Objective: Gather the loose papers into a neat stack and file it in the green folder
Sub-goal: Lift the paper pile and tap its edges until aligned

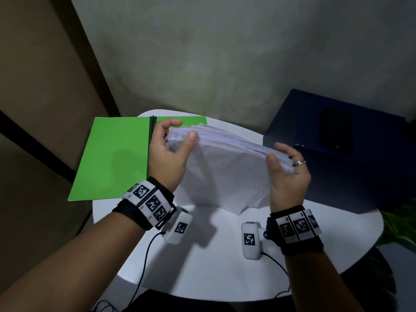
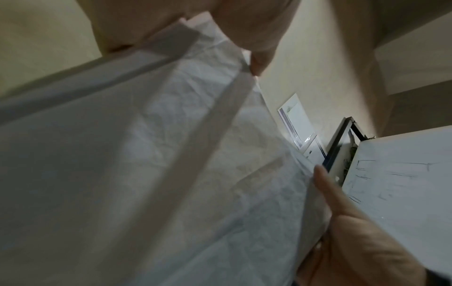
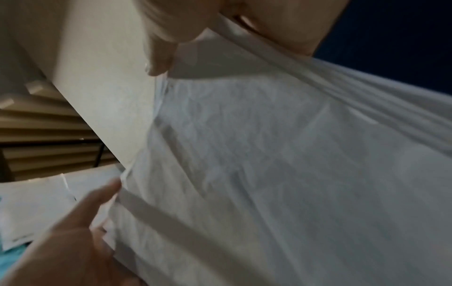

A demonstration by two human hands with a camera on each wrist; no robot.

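Note:
A thick stack of white papers [image 1: 225,167] stands on edge, tilted, on the round white table [image 1: 225,266]. My left hand [image 1: 171,149] grips its upper left corner, thumb on the near face and fingers behind. My right hand [image 1: 286,170] grips the upper right corner the same way. The sheet edges are slightly uneven at the top. The green folder [image 1: 112,158] lies open and flat on the table's left side, overhanging the edge, with a black elastic band [image 1: 150,143] along its spine. In both wrist views the crumpled paper stack [image 2: 171,174] [image 3: 269,174] fills most of the picture.
A dark blue box [image 1: 337,158] with a black phone [image 1: 336,134] on top stands at the right, close to the stack. Green plant leaves [image 1: 400,226] show at the far right edge. Cables run from the wrist cameras over the table's near edge. A wall lies behind.

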